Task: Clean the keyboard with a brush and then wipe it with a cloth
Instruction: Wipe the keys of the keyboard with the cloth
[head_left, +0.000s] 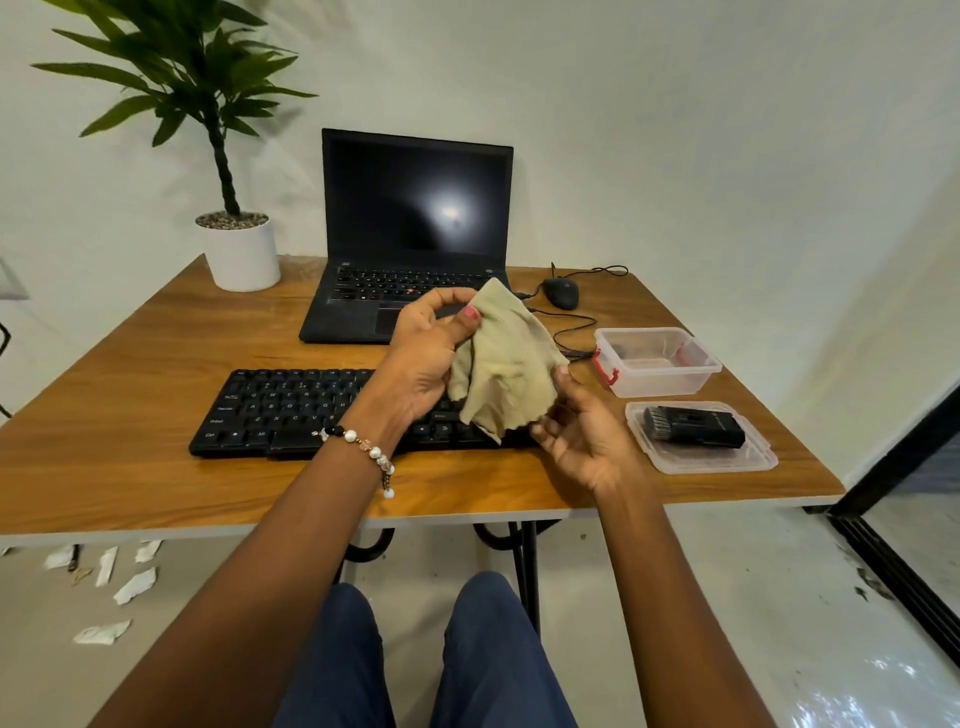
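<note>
Wooden table (156, 374) against a white wall carries the work: the black keyboard (291, 410) lies at centre frame near the front edge, an open laptop (410, 234) behind it. Held above the keyboard's right end is a beige cloth (506, 364). The left hand (428, 353) pinches its upper edge between thumb and curled fingers; the right hand (582, 436) has loosely curled fingers at the lower corner, though whether they grip or merely steady the fabric cannot be told from this angle. The brush (693, 426) rests on a clear lid (748, 457) at right of frame, beside an open plastic box (657, 358), so brushing appears complete and wiping is the step in hand. Recommended practice: gather the cloth into a flat pad, steady the keyboard with the free hand, and wipe along the key rows with light pressure, end to end.
</note>
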